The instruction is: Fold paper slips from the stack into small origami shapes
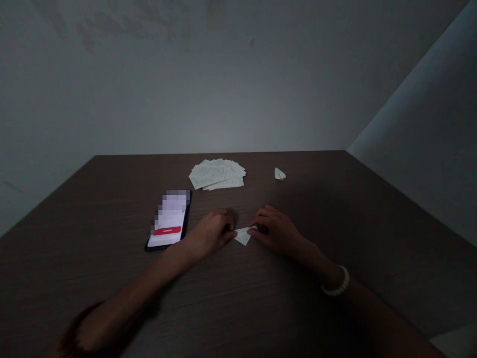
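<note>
Between my two hands is a small triangle of folded printed paper (243, 236), its point toward me. My left hand (216, 229) pinches the left corner, thumb and fingers closed on it. At the right corner, my right hand (274, 229) grips the paper the same way, with the fingers curled. The paper lies at or just above the tabletop; I cannot tell which. My fingers cover both of its ends.
A lit phone (169, 219) lies left of my left hand. Farther back is a fanned pile of printed paper sheets (218, 173). A small folded paper piece (279, 174) sits at the back right of the brown table (112, 199). A wall (223, 99) rises behind.
</note>
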A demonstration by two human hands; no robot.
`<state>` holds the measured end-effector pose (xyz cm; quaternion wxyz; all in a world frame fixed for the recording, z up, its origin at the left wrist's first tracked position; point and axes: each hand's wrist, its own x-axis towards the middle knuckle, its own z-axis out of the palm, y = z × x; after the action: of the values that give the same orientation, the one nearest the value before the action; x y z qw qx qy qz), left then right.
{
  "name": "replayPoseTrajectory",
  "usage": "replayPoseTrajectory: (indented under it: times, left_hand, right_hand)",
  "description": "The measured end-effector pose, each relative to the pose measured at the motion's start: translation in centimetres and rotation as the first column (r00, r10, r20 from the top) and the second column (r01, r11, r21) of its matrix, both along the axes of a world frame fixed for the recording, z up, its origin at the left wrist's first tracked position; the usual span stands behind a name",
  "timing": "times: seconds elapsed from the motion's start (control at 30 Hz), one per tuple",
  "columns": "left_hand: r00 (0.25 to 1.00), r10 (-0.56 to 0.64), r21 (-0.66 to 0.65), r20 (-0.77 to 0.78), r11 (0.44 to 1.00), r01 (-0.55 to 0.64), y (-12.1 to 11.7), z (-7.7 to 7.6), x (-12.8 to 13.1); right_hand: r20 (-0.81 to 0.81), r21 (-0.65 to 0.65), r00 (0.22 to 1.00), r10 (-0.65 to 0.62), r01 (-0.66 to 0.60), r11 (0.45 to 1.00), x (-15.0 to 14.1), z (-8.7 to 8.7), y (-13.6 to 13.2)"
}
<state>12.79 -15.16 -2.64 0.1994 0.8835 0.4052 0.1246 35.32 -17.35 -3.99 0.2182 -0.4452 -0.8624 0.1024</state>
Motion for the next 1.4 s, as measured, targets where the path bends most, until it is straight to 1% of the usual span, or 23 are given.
replayPoseTrajectory:
  times: [0.2,0.33,0.4,0.47,0.53,0.57,0.63,0.7,0.77,0.8,0.83,0.9,1.0,1.1,1.17,1.23,1.4]
  left_hand:
    - [0.999,0.034,0.002,0.018,0.999,-0.034,-0.2,-0.5,0.1]
    - [0.997,-0.018,-0.010,0.073,1.000,0.019,-0.5,0.0,0.1]
    - [0.995,-0.043,0.008,0.092,0.999,0.043,-0.6,0.6,0.1]
    - [0.991,-0.042,0.047,0.130,0.998,0.036,-0.6,1.1,0.1]
    - [0.982,-0.056,0.125,0.181,0.992,0.034,-0.6,1.5,0.0]
    - [0.978,-0.074,0.189,0.196,0.981,0.036,-0.6,1.6,-0.1]
    - [0.977,-0.127,0.356,0.169,0.933,0.060,-0.6,1.4,-0.4]
    - [0.984,-0.170,0.523,0.056,0.844,0.116,-0.6,1.0,-0.6]
    - [0.979,-0.187,0.615,-0.078,0.764,0.195,-0.6,0.4,-0.6]
    - [0.972,-0.193,0.628,-0.135,0.742,0.235,-0.6,0.1,-0.6]
    - [0.965,-0.199,0.632,-0.170,0.730,0.261,-0.6,-0.2,-0.6]
    - [0.965,-0.179,0.604,-0.192,0.753,0.260,-0.6,-0.6,-0.5]
    - [0.974,-0.143,0.516,-0.174,0.829,0.214,-0.5,-0.8,-0.3]
    - [0.968,-0.177,0.417,-0.179,0.877,0.237,-0.5,-0.8,-0.2]
    - [0.962,-0.199,0.387,-0.187,0.885,0.258,-0.5,-0.8,-0.2]
    - [0.960,-0.205,0.387,-0.189,0.883,0.265,-0.6,-0.9,-0.1]
    - [0.958,-0.205,0.383,-0.200,0.884,0.269,-0.8,-0.9,-0.1]
  right_hand:
    - [-0.054,-0.024,0.999,0.005,-0.006,1.000,-0.3,0.2,-0.1]
    - [-0.121,-0.003,0.993,0.019,-0.019,1.000,-0.2,-0.2,0.0]
    - [-0.181,0.045,0.983,0.034,-0.026,0.999,0.0,-0.2,0.1]
    - [-0.239,0.121,0.969,0.056,-0.028,0.992,0.2,-0.1,0.2]
    - [-0.273,0.213,0.959,0.073,-0.014,0.977,0.4,0.1,0.2]
    - [-0.274,0.260,0.959,0.075,-0.001,0.966,0.6,0.3,0.2]
    - [-0.232,0.338,0.970,0.073,0.010,0.941,0.9,0.6,0.0]
    - [-0.129,0.396,0.988,0.080,-0.023,0.918,1.3,0.9,-0.1]
    - [0.016,0.421,0.995,0.099,-0.097,0.902,1.6,1.0,-0.2]
    - [0.083,0.423,0.991,0.108,-0.133,0.896,1.8,1.1,-0.2]
    - [0.138,0.421,0.984,0.116,-0.165,0.892,1.8,1.0,-0.2]
    - [0.210,0.403,0.969,0.128,-0.205,0.892,1.8,0.9,-0.2]
    - [0.265,0.335,0.956,0.126,-0.213,0.918,1.7,0.7,-0.1]
    - [0.304,0.243,0.943,0.132,-0.211,0.947,1.6,0.5,-0.1]
    - [0.326,0.195,0.934,0.147,-0.218,0.956,1.6,0.5,-0.1]
    - [0.340,0.160,0.927,0.159,-0.223,0.962,1.5,0.6,-0.2]
    - [0.358,0.109,0.919,0.167,-0.219,0.970,1.1,1.0,-0.4]
